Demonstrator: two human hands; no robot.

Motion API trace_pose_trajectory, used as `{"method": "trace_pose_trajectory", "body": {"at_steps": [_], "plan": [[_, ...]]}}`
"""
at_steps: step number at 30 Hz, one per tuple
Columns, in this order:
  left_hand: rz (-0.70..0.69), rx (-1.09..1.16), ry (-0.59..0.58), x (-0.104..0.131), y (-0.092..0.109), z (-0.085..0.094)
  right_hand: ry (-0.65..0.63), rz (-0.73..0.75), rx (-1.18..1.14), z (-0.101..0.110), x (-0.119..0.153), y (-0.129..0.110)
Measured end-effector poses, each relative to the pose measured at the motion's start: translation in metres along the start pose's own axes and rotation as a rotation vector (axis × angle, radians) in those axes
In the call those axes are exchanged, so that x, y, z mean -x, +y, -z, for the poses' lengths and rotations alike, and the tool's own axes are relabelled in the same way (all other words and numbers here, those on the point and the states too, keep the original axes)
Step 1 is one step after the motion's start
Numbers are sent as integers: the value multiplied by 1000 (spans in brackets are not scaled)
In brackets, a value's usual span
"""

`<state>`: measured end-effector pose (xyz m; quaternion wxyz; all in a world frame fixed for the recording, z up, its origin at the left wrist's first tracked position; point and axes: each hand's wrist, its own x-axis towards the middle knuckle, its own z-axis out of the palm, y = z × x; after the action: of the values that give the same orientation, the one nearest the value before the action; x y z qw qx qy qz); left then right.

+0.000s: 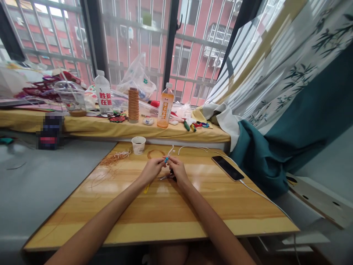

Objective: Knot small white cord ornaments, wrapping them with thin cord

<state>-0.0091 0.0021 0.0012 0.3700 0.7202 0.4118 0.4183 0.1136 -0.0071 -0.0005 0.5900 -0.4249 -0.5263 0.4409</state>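
Note:
Both hands meet above the middle of the wooden table (116, 217). My left hand (152, 170) and my right hand (178, 170) pinch a small blue piece (166, 159) between their fingertips; its exact kind is too small to make out. A white cord (171, 150) sticks up from it. Under my right hand lie scissors (165, 177), their blades pointing left and their dark handles partly covered by the hand. A yellow strip (147, 188) lies beside my left wrist. Beyond the fingers a loop of brown cord (152, 153) rests on the table.
A paper cup (138, 145) with dark contents stands near the back edge, beside brown thread scraps (114, 158). At right lies a phone (227, 168) with a white cable (261, 195). The sill holds a thread spool (134, 105), an orange drink bottle (164, 108) and a clear bottle (103, 94).

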Motion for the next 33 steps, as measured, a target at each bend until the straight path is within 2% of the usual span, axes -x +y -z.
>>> {"method": "trace_pose_trajectory", "body": {"at_steps": [5, 8, 10, 13, 17, 23, 25, 30, 33], "plan": [[-174, -280, -78, 0, 3, 6, 19, -69, -49, 5, -3, 2], [-221, -487, -20, 1, 0, 12, 0, -118, -102, 7, -5, 3], [-207, -522, 68, 1, -2, 14, -29, -147, -131, 7, -6, 3], [-216, -447, 177, -2, -4, 14, -101, -193, -147, 7, -6, 3], [-223, -279, 153, -5, -1, 12, -223, -231, -126, 5, -3, -2], [-177, -153, 190, -3, -1, 14, -369, -235, -26, 3, 4, -16], [-148, -86, 162, -4, -1, 14, -383, -237, -10, 3, 6, -19], [4, 243, -14, -8, 2, 16, -384, -249, -52, 3, 7, -18], [24, 280, 78, -8, 7, 21, -309, -223, -106, 4, 4, -18]]}}
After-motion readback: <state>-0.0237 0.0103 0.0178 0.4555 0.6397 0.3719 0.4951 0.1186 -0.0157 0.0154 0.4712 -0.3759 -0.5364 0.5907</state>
